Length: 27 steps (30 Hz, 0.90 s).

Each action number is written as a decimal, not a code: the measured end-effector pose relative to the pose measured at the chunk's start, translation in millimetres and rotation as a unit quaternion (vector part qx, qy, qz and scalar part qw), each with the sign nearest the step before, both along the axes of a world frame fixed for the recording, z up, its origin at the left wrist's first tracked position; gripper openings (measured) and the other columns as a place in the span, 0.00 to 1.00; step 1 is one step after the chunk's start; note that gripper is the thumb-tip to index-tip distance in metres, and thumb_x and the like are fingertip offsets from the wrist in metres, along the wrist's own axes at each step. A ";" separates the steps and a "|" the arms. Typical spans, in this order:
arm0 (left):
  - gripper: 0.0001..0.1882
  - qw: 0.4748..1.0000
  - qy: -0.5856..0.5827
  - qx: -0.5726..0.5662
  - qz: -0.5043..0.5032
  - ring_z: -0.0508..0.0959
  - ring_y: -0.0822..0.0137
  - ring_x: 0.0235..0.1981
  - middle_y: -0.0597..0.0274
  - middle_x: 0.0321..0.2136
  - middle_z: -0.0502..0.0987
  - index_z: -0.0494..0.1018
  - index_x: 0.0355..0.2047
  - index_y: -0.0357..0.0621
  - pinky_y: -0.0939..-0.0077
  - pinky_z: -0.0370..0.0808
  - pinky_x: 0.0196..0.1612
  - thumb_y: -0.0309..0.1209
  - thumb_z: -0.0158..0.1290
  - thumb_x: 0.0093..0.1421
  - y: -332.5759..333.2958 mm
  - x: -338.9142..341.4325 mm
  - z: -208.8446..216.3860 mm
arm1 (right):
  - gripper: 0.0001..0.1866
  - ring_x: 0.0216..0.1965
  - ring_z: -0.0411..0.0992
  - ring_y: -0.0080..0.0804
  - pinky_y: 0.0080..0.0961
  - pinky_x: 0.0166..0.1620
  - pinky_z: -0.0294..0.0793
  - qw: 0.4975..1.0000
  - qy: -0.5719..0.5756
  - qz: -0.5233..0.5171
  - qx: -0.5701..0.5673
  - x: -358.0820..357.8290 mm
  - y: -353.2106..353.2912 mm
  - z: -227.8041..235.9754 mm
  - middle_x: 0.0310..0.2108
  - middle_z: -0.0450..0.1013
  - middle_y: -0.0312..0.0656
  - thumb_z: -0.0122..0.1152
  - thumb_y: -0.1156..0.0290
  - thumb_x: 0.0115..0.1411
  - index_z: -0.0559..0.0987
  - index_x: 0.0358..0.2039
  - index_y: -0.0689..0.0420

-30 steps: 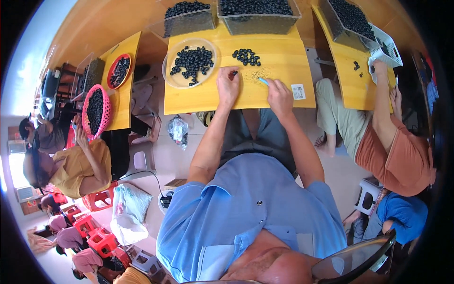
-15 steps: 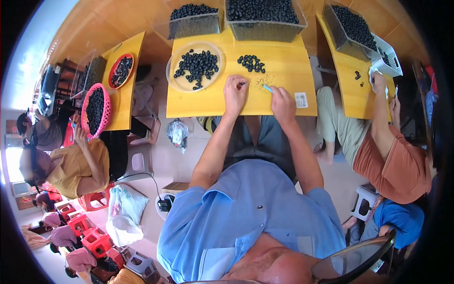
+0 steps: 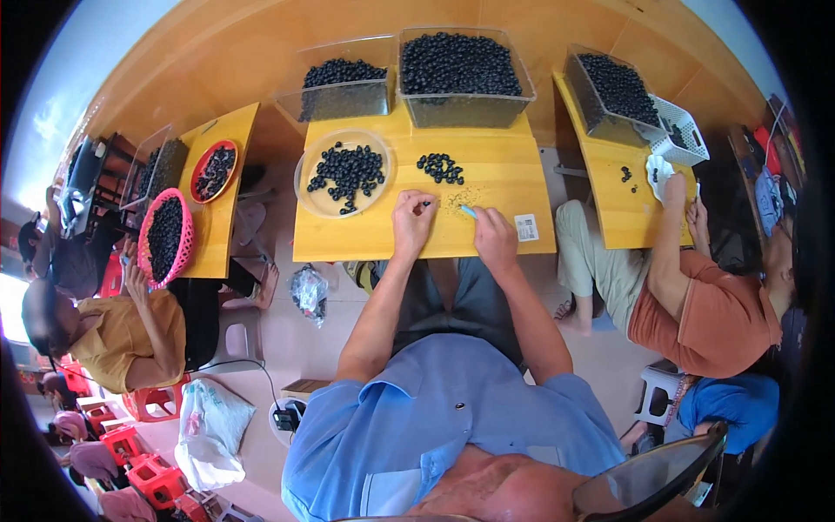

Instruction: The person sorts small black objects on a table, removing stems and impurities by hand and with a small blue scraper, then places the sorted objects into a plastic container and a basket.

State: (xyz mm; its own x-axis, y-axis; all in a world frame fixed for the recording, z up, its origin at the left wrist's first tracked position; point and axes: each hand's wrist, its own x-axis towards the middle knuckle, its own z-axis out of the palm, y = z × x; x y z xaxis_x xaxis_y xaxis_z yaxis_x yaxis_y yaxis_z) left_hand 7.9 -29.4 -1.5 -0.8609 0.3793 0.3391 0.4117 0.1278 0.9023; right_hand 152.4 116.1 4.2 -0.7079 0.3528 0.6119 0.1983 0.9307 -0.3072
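My left hand rests near the front edge of the yellow table, its thumb and fingers pinching a small round black bead-like piece. Close by on the right, my right hand is closed round a thin tool with a light-blue end pointing at the left hand. Yellowish crumbs lie scattered between the hands. Beyond them sits a small loose pile of black pieces. A shallow round clear tray at the left holds many more such pieces.
Two clear bins, one left and one right, stand at the back, full of black pieces. A white label card lies at the right. Co-workers sit at side tables, near a pink basket and a white perforated basket.
The whole view has shifted, so the table appears lower and slightly further left. My hands keep nearly the same place and hold on the table.
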 end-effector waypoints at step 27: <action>0.16 0.993 -0.074 0.007 -0.092 0.83 0.71 0.36 0.58 0.36 0.85 0.82 0.48 0.36 0.75 0.82 0.43 0.19 0.68 0.59 8.3 21.1 -2.0 | 0.15 0.35 0.78 0.37 0.35 0.36 0.80 0.998 0.040 0.040 0.031 1.2 1.4 4.4 0.31 0.74 0.39 0.63 0.78 0.56 0.83 0.44 0.56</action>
State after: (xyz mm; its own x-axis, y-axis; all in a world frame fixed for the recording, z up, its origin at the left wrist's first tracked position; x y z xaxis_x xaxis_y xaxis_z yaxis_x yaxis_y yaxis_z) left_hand 29.1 -21.2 -3.6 -0.8183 0.5314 0.2192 0.2888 0.0504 0.9561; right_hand 153.7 117.5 8.6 -0.6806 0.2566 0.6862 0.1002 0.9604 -0.2598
